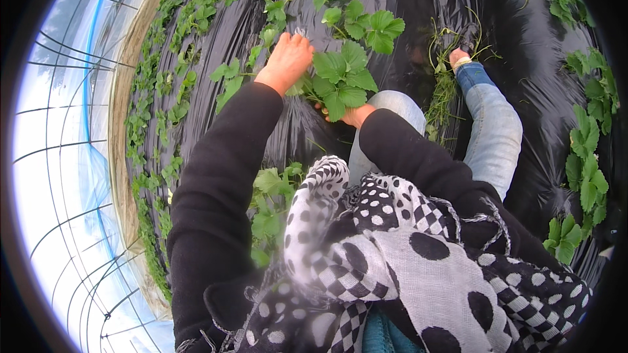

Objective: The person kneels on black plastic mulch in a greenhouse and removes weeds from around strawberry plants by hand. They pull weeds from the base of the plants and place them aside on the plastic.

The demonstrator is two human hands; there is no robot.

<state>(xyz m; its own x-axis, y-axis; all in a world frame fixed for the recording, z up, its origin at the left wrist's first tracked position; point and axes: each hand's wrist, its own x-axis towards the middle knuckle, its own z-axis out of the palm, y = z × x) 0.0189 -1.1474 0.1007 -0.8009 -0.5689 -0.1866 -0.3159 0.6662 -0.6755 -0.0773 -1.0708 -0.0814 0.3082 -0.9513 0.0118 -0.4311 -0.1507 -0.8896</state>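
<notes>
My left hand (287, 62) is at the black plastic mulch film, left of a leafy strawberry plant (349, 73), its fingers bent down and their tips hidden from view. Below the same plant, my right hand (351, 115) reaches in from the right, partly covered by the leaves; its fingertips show near the stems at the plant's base. Whether either hand grips a stem or leaf cannot be told. Black mulch film (294, 132) lies wrinkled under both hands.
More strawberry plants (382, 29) grow ahead, with another row (586, 157) at the right. Pulled stems and weeds (444, 103) lie in the furrow beside my foot. A wooden board (122, 108) and a greenhouse wall of clear film (64, 157) edge the left. A patterned scarf (436, 284) hangs below my arms.
</notes>
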